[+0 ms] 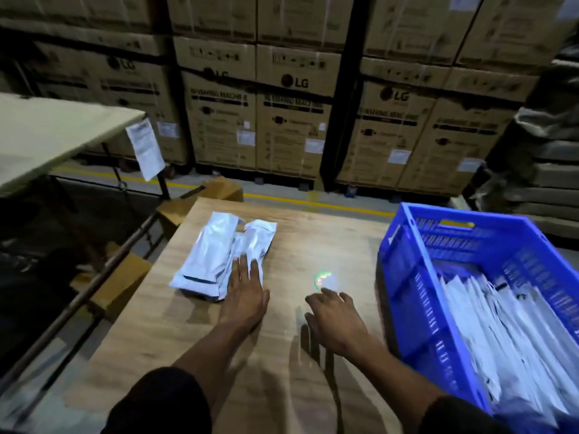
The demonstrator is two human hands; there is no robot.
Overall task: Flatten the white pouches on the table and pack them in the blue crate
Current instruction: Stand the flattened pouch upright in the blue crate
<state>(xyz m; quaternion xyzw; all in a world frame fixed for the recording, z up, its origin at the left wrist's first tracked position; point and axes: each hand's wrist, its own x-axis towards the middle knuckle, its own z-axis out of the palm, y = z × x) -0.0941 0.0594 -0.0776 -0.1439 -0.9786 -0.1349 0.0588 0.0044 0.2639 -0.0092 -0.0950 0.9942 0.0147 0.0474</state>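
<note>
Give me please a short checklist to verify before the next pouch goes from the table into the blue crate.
1. Left hand flat on the pouch pile: ok.
2. Right hand empty, free to help: ok.
3. Blue crate beside the right hand: ok.
4. Room left in the crate among the packed pouches: ok, the far end looks open.
5. Top pouch fully flat: cannot tell.

Dim warehouse aisle. Stacked cardboard cartons (291, 120) marked LG across the back, standing on a grey floor (282, 191) with a yellow line (313, 203). Pale folding table (47, 133) at left, paper sheet (145, 148) hanging from its corner. Small boxes (222, 189) on the floor.
</note>
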